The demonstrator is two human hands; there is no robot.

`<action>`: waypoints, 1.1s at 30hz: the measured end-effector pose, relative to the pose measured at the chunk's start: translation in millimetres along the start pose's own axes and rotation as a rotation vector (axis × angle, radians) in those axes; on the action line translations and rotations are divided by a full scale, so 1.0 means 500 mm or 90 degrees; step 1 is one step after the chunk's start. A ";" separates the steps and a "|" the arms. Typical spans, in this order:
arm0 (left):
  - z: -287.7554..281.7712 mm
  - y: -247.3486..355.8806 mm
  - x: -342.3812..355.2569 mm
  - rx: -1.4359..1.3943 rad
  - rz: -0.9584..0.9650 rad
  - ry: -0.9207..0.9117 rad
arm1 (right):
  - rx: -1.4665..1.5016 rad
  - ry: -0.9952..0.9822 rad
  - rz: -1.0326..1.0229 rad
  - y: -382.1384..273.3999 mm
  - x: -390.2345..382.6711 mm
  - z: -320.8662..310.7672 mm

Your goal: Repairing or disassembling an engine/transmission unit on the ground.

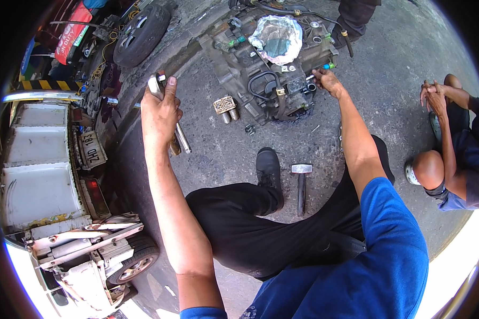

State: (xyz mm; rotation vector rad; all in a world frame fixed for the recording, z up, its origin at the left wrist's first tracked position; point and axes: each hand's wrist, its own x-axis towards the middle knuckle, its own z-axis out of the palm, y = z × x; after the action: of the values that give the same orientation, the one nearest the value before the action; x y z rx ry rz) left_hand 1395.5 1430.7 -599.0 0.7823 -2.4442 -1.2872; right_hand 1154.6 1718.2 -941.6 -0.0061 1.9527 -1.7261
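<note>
My left hand (160, 118), raised at the left, is closed around a steel ratchet wrench (154, 86). Its head shows above my fist and a shiny shaft comes out below, beside a brownish metal piece whose link to it I cannot make out. Ahead of me on the ground lies a greasy gearbox (234, 69) with hoses and coloured fittings. My right hand (331, 85) reaches to its right side, fingers pinched by a green and blue fitting (327, 67); what they grip is hidden. On top of the gearbox rests a crumpled, clear plastic-lined round opening (277, 40).
A hammer (302, 186) lies between my legs. A metal valve block (226, 108) sits left of the gearbox. A loose tyre (142, 34) and a white vehicle (42, 165) stand at the left. One person crouches at the right (457, 149); another's leg (356, 18) is beyond the gearbox.
</note>
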 end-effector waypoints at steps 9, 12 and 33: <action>-0.002 -0.005 0.006 0.025 0.014 0.007 | 0.107 0.036 0.004 0.015 -0.012 0.003; -0.002 -0.008 0.003 0.030 0.006 0.002 | 0.116 0.017 -0.003 0.021 -0.010 0.001; 0.013 -0.003 0.003 0.053 0.034 -0.044 | 0.031 0.020 0.030 0.014 -0.002 -0.008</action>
State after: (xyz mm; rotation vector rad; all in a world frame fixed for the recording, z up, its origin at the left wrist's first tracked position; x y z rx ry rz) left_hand 1392.0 1433.6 -604.0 0.6980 -2.5703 -1.2187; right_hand 1156.4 1723.8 -947.5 0.0846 1.9172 -1.7521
